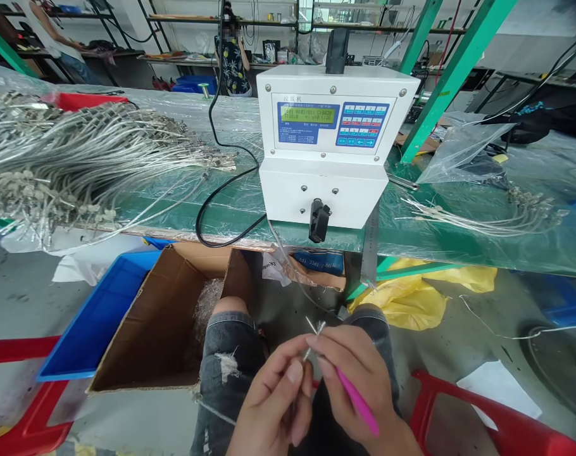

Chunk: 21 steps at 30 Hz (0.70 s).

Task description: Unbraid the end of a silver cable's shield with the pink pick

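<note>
Both my hands meet low in the centre of the view, over my lap. My left hand (276,399) pinches the end of a thin pale cable (216,413), whose split wire ends (315,327) poke up past the fingertips. In my right hand (357,386) sits a slim tool with a pink handle (357,402), angled down to the right. Its tip is hidden by the fingers, so its exact kind does not show. The right fingertips are pressed close to the wire ends, touching or nearly touching my left fingers.
A white wire-twisting machine (323,190) with a black chuck stands on the green bench (459,250). Many pale cables (79,158) lie heaped left, a smaller bundle (487,221) right. Below are a cardboard box (145,329), blue tray (93,316) and red stools (487,405).
</note>
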Tool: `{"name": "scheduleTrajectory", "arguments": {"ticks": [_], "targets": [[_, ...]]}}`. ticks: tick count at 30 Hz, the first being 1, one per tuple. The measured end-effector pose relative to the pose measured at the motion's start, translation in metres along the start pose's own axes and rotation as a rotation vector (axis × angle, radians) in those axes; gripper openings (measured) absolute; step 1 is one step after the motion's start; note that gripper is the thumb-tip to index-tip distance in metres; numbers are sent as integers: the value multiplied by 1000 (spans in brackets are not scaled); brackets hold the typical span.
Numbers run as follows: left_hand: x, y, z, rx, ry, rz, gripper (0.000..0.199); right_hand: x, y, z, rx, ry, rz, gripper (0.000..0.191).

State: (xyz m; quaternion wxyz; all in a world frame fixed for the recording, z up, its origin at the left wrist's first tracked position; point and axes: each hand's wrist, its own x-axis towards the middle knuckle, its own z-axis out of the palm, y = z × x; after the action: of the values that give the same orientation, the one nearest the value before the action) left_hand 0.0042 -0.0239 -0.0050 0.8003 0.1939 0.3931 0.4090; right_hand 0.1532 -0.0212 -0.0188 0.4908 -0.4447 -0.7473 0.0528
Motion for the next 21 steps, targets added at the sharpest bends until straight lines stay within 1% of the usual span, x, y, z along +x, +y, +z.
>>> {"name": "scheduleTrajectory", "arguments": {"ticks": [4,8,11,13,16,18,21], "targets": [[2,0,-1,4,-21,-31,37,3,4,-4,-13,26,51,25],[4,-1,-1,2,-69,-59,36,4,4,-7,39,58,180,22],[5,1,0,0,-40,-54,36,2,2,-13,117,51,249,22],[6,4,0,1,7,-20,38,0,0,-18,178,49,250,22],[6,7,-2,9,79,12,40,-2,-3,-24,217,87,216,24],[6,8,-3,7,93,6,41,-2,-5,-23,199,84,205,24],[6,8,-4,-1,78,1,40,1,-7,-18,164,28,180,25]]}}
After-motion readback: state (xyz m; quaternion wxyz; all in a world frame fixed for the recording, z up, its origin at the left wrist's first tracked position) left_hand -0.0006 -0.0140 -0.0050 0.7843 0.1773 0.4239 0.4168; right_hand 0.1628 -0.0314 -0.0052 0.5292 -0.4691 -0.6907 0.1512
